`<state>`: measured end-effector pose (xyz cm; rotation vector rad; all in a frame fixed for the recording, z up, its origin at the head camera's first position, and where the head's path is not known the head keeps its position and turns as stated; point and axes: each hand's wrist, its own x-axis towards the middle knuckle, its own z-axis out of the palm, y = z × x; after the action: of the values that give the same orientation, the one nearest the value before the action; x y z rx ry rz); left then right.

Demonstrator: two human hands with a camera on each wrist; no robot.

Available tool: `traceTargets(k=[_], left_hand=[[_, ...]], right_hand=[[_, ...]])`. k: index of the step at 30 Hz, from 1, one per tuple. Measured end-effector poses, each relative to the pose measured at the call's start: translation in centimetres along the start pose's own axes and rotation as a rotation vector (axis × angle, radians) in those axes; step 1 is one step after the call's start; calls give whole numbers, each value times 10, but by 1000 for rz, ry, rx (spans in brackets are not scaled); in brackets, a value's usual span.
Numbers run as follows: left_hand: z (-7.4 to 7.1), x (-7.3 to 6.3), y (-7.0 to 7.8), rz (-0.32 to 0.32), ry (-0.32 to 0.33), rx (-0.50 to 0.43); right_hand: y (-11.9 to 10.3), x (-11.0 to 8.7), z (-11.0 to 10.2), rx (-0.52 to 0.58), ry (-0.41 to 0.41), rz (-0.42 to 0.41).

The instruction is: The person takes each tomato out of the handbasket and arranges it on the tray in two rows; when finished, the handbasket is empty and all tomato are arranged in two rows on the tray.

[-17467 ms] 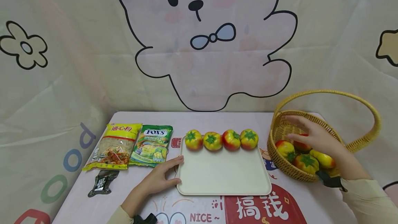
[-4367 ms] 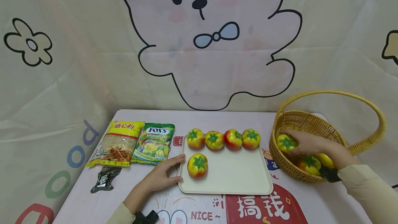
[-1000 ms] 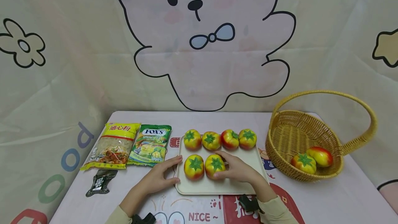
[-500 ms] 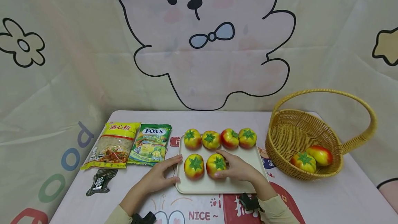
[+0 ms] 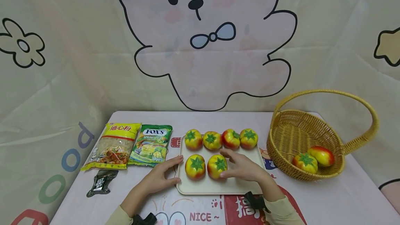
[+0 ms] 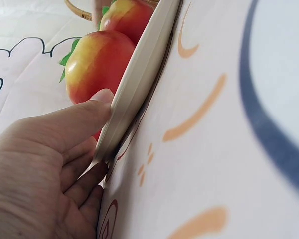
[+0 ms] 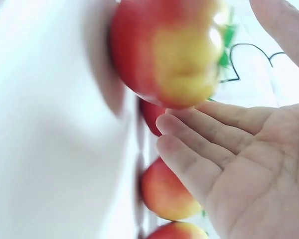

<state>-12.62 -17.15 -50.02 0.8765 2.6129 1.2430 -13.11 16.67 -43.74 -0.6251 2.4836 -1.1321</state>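
A cream tray [image 5: 247,186] bears a back row of several red-and-yellow, tomato-like fruits with green star-shaped leaves. In its front row sit a left fruit [image 5: 195,167] and a right fruit [image 5: 217,166]. My right hand [image 5: 245,167] stands beside the right fruit, its thumb and fingers spread around that fruit's near side. In the right wrist view its fingers are extended and a gap shows between palm and fruit [image 7: 169,50]. My left hand [image 5: 157,179] touches the tray's left edge with thumb and fingers; the left wrist view shows the thumb [image 6: 103,97] at the rim.
A wicker basket [image 5: 293,127] with a tall handle stands at right, holding a similar fruit [image 5: 305,163] and a longer red-yellow fruit [image 5: 322,156]. At left lie a yellow pasta bag [image 5: 117,147], a green FOX'S candy bag [image 5: 151,145] and a small dark packet [image 5: 101,183].
Two fruits have come from the basket into the tray's front row. In the last second the right fruit shifted slightly right; my right hand let go and drew back right. My left hand stayed put.
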Motion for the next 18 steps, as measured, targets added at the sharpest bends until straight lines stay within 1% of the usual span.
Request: traceTargets(k=[5, 10, 14, 18], left_hand=[[0, -1, 1, 8, 6, -6], [0, -1, 0, 6, 4, -3], [1, -1, -1, 4, 2, -6], [2, 0, -2, -4, -1, -12]], right_hand=[[0, -6, -9, -15, 12, -32], [0, -13, -19, -9, 27, -26], [0, -18, -28, -20, 60, -11], [0, -26, -37, -32, 96, -13]])
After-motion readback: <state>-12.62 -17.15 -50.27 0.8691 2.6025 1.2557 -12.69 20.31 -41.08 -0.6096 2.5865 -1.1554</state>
